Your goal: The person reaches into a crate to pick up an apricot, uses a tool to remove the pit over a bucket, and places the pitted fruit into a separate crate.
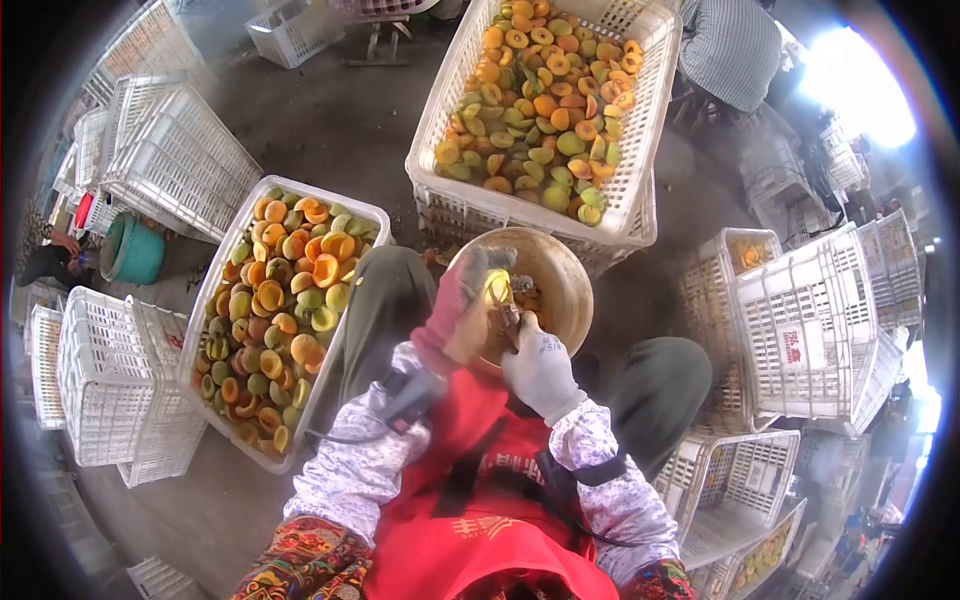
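Note:
Both my hands meet over a round tub (572, 290) between my knees. My left hand (468, 310), in a dark red glove and smeared by motion, holds a yellow-green fruit (497, 287). My right hand (540, 368), in a white glove, is closed around a small metal tool (511, 322) whose tip is against the fruit. Small orange-brown pieces lie inside the tub. A white crate of halved fruit (382, 226) stands beside my left knee. Another crate of halved fruit (424, 178) sits on a stacked crate beyond the tub.
Empty white crates (130, 370) are stacked at the left, with more crates (810, 320) at the right. A teal bucket (138, 250) stands near another person's hands (70, 250) at far left. Another person in a striped top (735, 50) is at the upper right.

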Action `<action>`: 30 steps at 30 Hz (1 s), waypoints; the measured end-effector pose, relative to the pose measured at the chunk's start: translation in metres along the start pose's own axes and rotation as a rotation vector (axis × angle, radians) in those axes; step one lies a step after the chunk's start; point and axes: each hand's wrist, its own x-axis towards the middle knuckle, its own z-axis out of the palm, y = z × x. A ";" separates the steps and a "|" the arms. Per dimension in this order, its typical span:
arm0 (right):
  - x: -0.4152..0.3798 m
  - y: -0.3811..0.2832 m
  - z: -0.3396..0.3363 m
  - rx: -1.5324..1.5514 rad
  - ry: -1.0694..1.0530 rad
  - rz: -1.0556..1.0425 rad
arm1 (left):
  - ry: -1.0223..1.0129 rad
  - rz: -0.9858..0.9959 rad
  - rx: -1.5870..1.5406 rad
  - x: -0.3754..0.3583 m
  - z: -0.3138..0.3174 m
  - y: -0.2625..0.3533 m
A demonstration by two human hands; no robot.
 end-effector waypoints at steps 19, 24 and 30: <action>0.003 0.000 0.013 -0.216 0.230 -0.098 | -0.038 -0.040 -0.351 0.010 -0.037 -0.036; 0.004 0.008 0.013 -0.300 0.211 -0.099 | 0.105 -0.109 -0.370 0.008 -0.022 -0.021; 0.007 0.002 0.008 -0.298 0.130 -0.060 | 0.124 -0.155 -0.464 0.006 -0.019 -0.018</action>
